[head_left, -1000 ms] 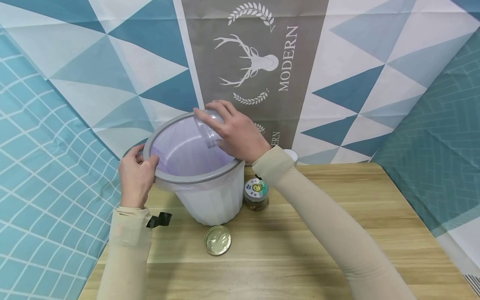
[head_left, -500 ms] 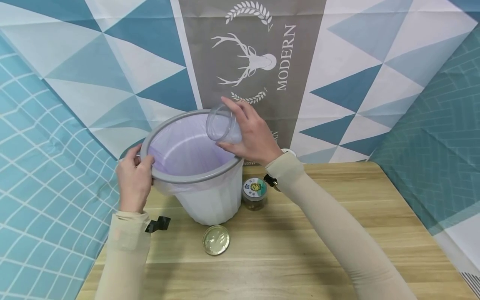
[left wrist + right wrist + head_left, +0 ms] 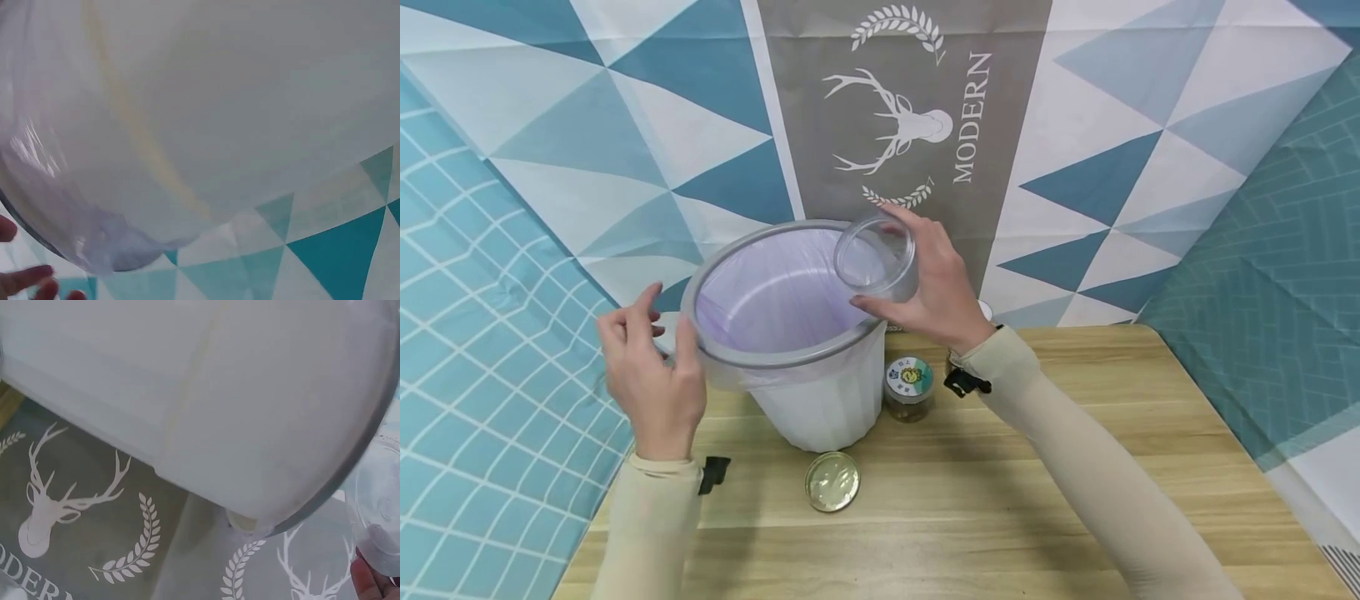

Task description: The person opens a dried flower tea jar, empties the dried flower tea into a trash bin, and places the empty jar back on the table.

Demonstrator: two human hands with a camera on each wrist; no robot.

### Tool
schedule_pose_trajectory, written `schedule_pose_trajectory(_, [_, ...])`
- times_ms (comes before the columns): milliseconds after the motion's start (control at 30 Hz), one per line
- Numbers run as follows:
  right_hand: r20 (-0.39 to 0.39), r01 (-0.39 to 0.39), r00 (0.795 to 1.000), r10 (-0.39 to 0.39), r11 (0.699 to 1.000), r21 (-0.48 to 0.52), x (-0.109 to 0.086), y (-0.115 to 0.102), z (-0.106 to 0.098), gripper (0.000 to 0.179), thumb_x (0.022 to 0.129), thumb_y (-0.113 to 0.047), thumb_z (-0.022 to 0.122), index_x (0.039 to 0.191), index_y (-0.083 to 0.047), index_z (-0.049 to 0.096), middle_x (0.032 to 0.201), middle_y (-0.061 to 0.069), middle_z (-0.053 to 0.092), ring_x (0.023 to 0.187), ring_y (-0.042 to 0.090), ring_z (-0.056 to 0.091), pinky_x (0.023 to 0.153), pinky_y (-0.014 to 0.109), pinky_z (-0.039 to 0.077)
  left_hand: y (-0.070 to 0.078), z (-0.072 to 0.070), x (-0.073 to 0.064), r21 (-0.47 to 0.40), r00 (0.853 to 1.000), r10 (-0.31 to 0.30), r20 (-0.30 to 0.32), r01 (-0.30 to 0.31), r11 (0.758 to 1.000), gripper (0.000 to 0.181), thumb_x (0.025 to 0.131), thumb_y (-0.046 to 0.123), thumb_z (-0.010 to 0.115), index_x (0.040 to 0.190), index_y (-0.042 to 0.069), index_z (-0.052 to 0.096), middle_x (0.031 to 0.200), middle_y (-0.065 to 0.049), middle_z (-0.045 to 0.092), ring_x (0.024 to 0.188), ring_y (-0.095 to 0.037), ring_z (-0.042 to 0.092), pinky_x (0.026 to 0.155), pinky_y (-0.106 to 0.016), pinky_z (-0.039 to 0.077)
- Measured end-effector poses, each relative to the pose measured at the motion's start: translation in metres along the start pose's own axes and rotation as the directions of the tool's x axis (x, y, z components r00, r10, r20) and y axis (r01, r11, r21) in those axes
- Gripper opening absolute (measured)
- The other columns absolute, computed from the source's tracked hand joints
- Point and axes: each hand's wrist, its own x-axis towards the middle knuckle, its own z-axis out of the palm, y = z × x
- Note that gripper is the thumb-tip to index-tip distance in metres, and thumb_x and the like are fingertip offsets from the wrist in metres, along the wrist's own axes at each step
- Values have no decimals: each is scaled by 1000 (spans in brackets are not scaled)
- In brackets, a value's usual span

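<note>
My right hand (image 3: 943, 292) grips a clear plastic jar (image 3: 898, 287) over the right rim of a white trash bin (image 3: 827, 408). The jar is tilted, its open mouth turned toward the left and the head camera; no contents show in it. A thin purple bag (image 3: 767, 300) lines the bin, folded out under its grey rim. Beside the bin's left rim, my left hand (image 3: 655, 375) holds nothing, fingers apart and slightly bent. In the right wrist view, fingertips (image 3: 365, 581) touch the jar's lower side. The left wrist view shows the bin's wall (image 3: 219, 112) and some fingertips (image 3: 31, 281).
A round gold-toned lid (image 3: 832, 482) lies on the wooden table (image 3: 1000, 517) in front of the bin. Right of the bin stands a small jar (image 3: 910, 390) with a sunflower label on its lid. Something white-topped (image 3: 986, 310) is partly hidden behind the right wrist. Patterned sheets (image 3: 1090, 192) hang around the table.
My left hand has let go of the bin's rim and moved slightly left and toward me. The right hand has drawn the jar rightward from inside the bin, turning its mouth upward.
</note>
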Motion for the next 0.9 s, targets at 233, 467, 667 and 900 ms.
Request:
schedule_pose_trajectory(233, [23, -29, 999, 28, 998, 58, -27, -13, -13, 102, 68, -40, 93, 151, -7, 42, 136, 8, 61, 122, 24, 53, 101, 44, 49, 16, 10, -36, -119, 916, 385, -111, -397, 910, 43, 89, 23, 62, 128, 4, 68, 103, -26, 57, 91, -40, 55, 86, -20, 36])
schedule_pose_trajectory(467, [17, 58, 998, -60, 992, 116, -48, -25, -17, 103, 66, -35, 94, 149, -2, 43, 140, 16, 52, 126, 26, 54, 104, 43, 51, 39, 21, -73, -182, 724, 674, -148, -689, 701, 32, 90, 11, 60, 115, -4, 70, 99, -18, 66, 89, -35, 57, 87, -36, 48])
schedule_pose_trajectory(667, [6, 105, 994, -107, 983, 149, -69, -28, -18, 96, 72, -39, 92, 145, 3, 44, 137, 19, 53, 127, 31, 53, 105, 42, 48, 48, 25, -101, -318, 683, 730, 3, -692, 648, 37, 100, 15, 53, 124, -10, 67, 117, -21, 71, 103, -36, 65, 94, -39, 51])
schedule_pose_trajectory(900, [26, 110, 993, -116, 978, 176, -94, -27, -12, 92, 72, -35, 93, 140, 5, 45, 135, 20, 57, 126, 32, 56, 109, 38, 48, 43, 29, -126, -428, 716, 660, 227, -536, 728, 51, 105, 22, 48, 143, -10, 54, 134, -17, 66, 115, -34, 64, 107, -34, 46])
